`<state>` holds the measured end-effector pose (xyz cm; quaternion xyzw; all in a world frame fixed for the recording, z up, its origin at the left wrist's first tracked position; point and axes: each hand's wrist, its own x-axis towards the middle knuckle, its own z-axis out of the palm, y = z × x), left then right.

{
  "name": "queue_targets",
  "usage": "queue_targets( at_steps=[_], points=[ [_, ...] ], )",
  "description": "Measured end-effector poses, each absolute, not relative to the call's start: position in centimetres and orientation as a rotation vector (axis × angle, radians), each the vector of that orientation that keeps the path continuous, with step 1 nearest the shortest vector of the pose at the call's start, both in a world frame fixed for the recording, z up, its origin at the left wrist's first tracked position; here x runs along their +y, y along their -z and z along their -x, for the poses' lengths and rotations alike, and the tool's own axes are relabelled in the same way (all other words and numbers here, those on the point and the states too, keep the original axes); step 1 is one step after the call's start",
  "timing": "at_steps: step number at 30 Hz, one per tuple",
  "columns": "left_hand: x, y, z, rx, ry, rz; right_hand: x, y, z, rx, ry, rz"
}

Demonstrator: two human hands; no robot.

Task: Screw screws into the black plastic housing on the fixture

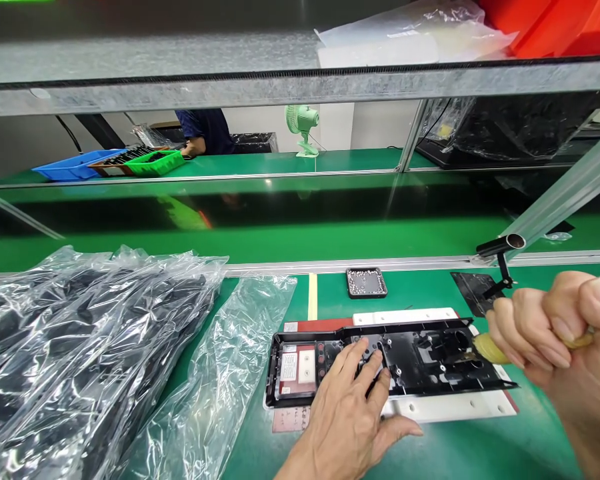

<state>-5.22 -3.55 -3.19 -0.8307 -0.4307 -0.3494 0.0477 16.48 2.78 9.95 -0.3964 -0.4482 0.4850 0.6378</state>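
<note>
A long black plastic housing [410, 377] lies on a red and white fixture [445, 405] at the front of the green bench. My left hand [347, 407] rests on the middle of the housing with its fingers spread. At the right, my right hand [555, 327] is wrapped round the yellow handle of a tool [489, 348]. The tool points left over the housing's right end; its tip is hard to make out. Behind the fixture sits a small black tray [367, 283] of small metal parts.
Plastic-wrapped dark parts [85, 347] and a loose clear bag [230, 360] cover the left. A black holder [501, 247] stands behind my right hand. A metal shelf edge [230, 92] crosses above. Beyond are a green fan [301, 123], bins [155, 162] and a person [207, 130].
</note>
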Motion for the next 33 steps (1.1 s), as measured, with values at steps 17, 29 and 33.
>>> queue_targets(
  at_steps=[17,29,33],
  points=[
    [-3.5,3.3,5.2,-1.328,1.055,2.542,2.7,-9.6,-15.5,-1.062,-1.162,0.964],
    [-3.7,3.6,5.2,-1.386,1.038,2.566,2.9,-8.9,-15.6,-1.076,-1.215,0.89],
    [-3.7,3.6,5.2,-1.386,1.038,2.572,2.9,-8.4,-16.1,-1.043,-1.205,0.916]
  ],
)
